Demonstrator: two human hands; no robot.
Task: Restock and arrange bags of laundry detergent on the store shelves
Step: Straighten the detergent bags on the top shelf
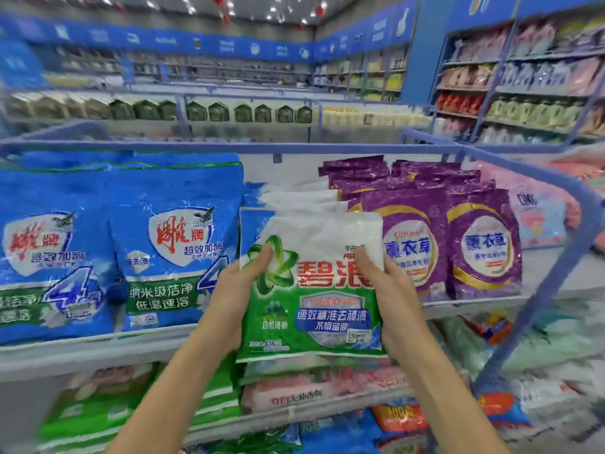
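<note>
I have the left hand [235, 290] and the right hand [393, 290] on the green bag [314, 299], one on each side edge. Both are clamped on it, with the thumbs on the printed face and the fingers behind, out of my sight. The bag is upright, facing me, in front of the shelf lip [98, 342] and not resting on it as far as I can tell.

I judge it a soft film pouch of powder. It looks light enough for two hands, but the contents will slump and the glossy skin will slide under a loose pinch. A grip low on the sides, with fingers under the bottom seam, should keep it from folding. The sealed top edge would be a poor handle.

Below the bag lie pink packs [314, 393]. Directly behind it stands a row of matching bags [307, 201], the likely slot. Left of it are blue bags [170, 244], and right of it purple bags [412, 244]. Far beyond it, blurred aisles [229, 67].
</note>
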